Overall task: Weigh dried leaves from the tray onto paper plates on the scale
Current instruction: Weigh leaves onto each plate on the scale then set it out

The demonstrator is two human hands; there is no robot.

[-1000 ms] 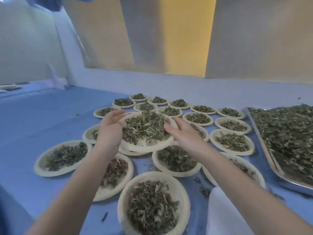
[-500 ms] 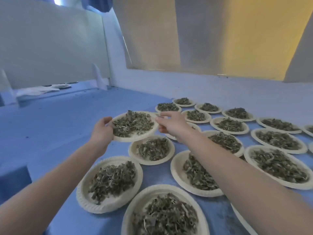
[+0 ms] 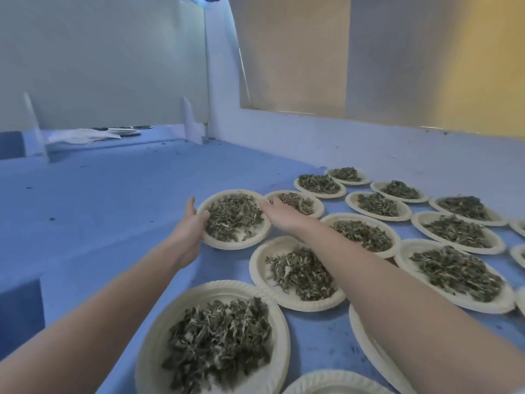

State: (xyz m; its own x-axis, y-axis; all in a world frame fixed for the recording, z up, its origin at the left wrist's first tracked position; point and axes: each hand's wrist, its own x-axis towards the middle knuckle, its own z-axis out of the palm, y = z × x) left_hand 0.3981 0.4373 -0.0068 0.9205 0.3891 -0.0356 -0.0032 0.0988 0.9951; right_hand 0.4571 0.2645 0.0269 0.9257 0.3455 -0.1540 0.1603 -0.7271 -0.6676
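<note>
A: What can't you make out?

B: The plates along the right edge [image 3: 519,227] and the one at the bottom [image 3: 335,383] are cut off. The right arm covers most of another plate [image 3: 369,339]. Something pale lies on the far ledge [image 3: 85,135]; too blurred to name.

A: The hands?

B: Both arms reach forward. The left hand [image 3: 189,227] grips the near-left rim of a paper plate [image 3: 227,244], thumb hooked over the rim, fingers beneath. The right hand [image 3: 279,210] lies at the plate's right rim with fingers fairly straight; I cannot tell whether it holds the rim.

A: And the leaves?

B: The dried leaves [image 3: 234,216] sit heaped on that plate, between both hands, low over the blue table [image 3: 99,194], left of the other filled plates [image 3: 377,206].
</note>
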